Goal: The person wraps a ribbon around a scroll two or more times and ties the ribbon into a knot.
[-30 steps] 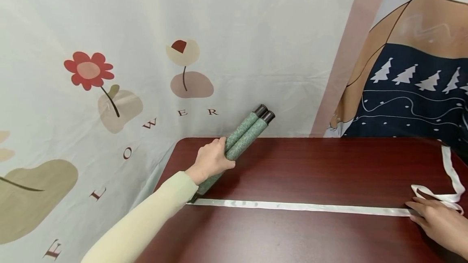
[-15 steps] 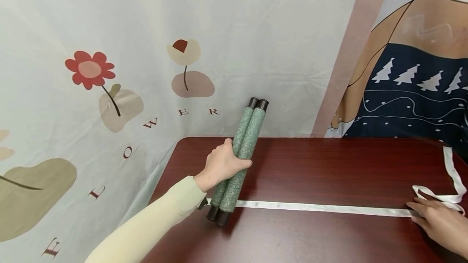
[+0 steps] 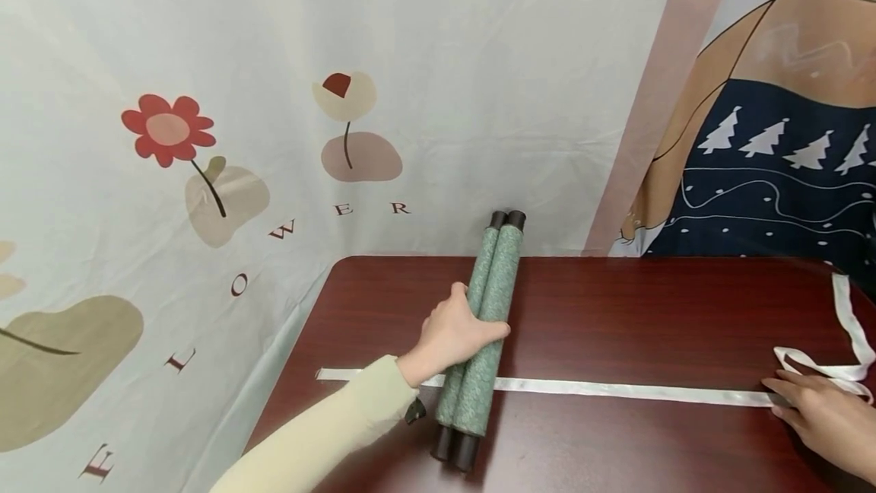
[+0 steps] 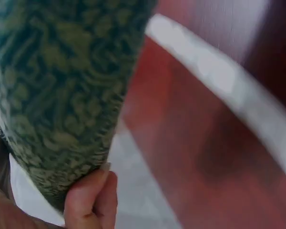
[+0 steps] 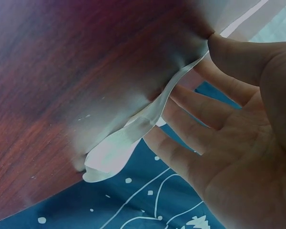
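My left hand (image 3: 455,329) grips a scroll (image 3: 503,272) made of two rollers side by side, covered in green patterned cloth with dark end caps. The scroll crosses above a white ribbon (image 3: 616,390), its far end pointing at the wall; whether it touches the table I cannot tell. Close up in the left wrist view, the scroll's brocade (image 4: 62,86) fills the upper left, with fingertips at its edge. At the right, my right hand (image 3: 821,417) rests on the ribbon. Its fingers (image 5: 195,107) are spread and mostly straight in the right wrist view, thumb tip at the ribbon's edge.
A dark red wooden table (image 3: 650,310) bears everything. Its back edge meets a pale printed curtain (image 3: 493,74) with flowers and letters. The ribbon's loose, folded length (image 3: 845,326) lies at the far right.
My left hand has moved right and nearer with the scroll, which has turned from slanting to nearly straight away from me. The ribbon's left end has come into sight. My right hand stays put.
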`<move>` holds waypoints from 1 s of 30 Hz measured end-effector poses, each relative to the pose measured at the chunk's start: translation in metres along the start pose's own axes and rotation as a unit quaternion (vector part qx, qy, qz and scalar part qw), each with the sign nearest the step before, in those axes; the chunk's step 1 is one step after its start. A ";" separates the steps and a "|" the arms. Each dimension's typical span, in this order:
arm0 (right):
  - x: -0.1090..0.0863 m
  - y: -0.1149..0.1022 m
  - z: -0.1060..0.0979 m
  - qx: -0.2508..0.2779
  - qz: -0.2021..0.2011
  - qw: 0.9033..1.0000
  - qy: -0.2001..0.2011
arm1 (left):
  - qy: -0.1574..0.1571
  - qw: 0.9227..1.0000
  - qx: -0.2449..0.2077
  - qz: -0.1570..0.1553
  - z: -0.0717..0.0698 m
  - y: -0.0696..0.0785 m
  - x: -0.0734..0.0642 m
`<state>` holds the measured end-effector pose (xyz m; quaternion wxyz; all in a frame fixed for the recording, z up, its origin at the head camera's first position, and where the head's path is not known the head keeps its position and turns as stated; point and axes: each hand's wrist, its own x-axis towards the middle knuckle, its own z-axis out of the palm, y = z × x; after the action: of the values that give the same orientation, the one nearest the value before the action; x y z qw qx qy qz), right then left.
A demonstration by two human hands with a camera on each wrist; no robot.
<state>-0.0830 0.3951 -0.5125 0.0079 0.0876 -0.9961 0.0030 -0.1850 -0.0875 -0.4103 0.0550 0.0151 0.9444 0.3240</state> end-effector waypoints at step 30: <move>0.001 0.007 0.007 0.005 -0.012 1.000 0.012 | -0.153 0.946 -0.263 -0.110 0.070 0.021 -0.048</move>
<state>-0.0853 0.4023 -0.5200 0.0190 0.0993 -0.9948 0.0092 -0.1296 -0.0315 -0.4474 0.2366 -0.0546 0.8017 0.5462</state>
